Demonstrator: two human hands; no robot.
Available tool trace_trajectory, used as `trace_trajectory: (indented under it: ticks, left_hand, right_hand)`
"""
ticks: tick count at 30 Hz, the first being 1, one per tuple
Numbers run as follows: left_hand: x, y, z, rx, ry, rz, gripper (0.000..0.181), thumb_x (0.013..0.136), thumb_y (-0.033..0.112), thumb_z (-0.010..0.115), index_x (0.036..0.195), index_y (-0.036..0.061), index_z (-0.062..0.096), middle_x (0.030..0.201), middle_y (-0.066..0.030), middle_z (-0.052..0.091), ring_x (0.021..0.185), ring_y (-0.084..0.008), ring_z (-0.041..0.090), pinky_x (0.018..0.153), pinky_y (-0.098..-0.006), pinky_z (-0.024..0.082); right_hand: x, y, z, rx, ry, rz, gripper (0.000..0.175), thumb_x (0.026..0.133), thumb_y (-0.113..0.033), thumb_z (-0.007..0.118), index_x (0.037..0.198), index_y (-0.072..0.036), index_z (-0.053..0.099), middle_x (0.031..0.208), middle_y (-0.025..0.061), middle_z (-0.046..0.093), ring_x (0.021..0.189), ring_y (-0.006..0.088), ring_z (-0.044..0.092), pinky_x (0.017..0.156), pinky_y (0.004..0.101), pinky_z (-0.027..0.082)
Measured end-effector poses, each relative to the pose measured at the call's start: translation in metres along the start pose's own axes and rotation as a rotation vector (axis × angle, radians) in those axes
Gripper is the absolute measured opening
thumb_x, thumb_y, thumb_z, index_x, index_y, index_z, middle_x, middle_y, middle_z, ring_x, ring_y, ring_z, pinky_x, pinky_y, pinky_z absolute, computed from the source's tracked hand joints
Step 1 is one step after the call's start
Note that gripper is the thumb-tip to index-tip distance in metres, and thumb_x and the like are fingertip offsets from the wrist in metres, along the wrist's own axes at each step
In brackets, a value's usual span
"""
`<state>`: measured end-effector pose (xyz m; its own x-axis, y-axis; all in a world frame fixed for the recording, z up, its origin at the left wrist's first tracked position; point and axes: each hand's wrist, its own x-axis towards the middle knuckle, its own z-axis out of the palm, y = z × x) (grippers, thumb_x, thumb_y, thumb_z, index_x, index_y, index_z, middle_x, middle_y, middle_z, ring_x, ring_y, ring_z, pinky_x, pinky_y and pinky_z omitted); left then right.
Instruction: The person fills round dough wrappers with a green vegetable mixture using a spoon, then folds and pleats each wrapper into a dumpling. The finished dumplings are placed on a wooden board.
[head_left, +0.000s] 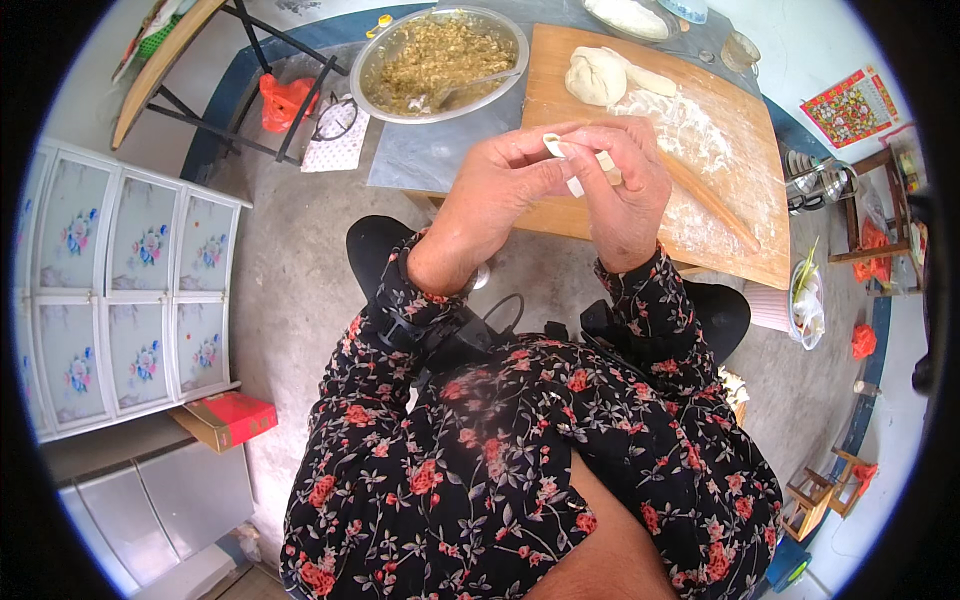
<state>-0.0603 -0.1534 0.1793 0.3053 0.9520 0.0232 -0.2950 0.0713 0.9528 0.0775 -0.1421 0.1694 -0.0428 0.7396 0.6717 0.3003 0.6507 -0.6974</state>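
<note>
My left hand (499, 176) and my right hand (628, 196) meet above the near edge of a wooden board (555, 214). Pinched between their fingertips is a small piece of pale dough (553, 142), curled into a loop at its upper end. More of it shows below the fingers; whether it holds filling is hidden. Right of my hands, a wooden rolling pin (712, 201) lies slantwise on the board, partly behind my right hand. Farther back on the board rest a lump of dough (596, 77) and loose white flour (679, 120).
A steel bowl of chopped filling (450, 56) with a spoon (480, 82) stands on the grey tabletop (427, 154), left of the board. Behind the board is a bowl of white powder (630, 16). A glass jar (740, 51) stands at the back right. A white cabinet (135, 292) is on the left.
</note>
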Motion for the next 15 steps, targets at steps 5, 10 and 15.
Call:
trace_trajectory:
  ticks: [5,10,15]
  left_hand:
    - [0.000,-0.002,-0.002,0.001,-0.014,0.009,0.027,0.087,0.008,0.056,0.112,-0.0019,0.057,0.105,-0.0063,0.060,0.094,-0.0122,0.056,0.080,-0.0254,0.047]
    - [0.000,-0.004,-0.002,0.053,0.027,-0.028,0.027,0.086,0.008,0.058,0.111,-0.0010,0.059,0.102,-0.0053,0.061,0.092,-0.0110,0.056,0.078,-0.0241,0.047]
    - [0.000,-0.008,-0.005,0.051,0.055,-0.011,0.025,0.085,0.008,0.060,0.108,-0.0011,0.061,0.096,-0.0043,0.063,0.088,-0.0100,0.057,0.078,-0.0227,0.045]
  right_hand:
    - [0.001,0.001,0.001,0.007,-0.011,0.031,0.009,0.074,-0.003,0.063,0.082,-0.006,0.065,0.080,0.0066,0.059,0.081,0.0213,0.052,0.071,0.0297,0.043]
    - [0.001,0.004,0.002,0.063,0.005,0.030,0.007,0.075,-0.003,0.063,0.081,-0.006,0.064,0.077,0.0076,0.057,0.079,0.0202,0.052,0.069,0.0304,0.043]
    - [0.004,0.011,0.005,0.137,-0.103,-0.017,0.009,0.079,-0.002,0.058,0.085,-0.003,0.065,0.091,0.0099,0.063,0.096,0.0222,0.055,0.080,0.0301,0.044]
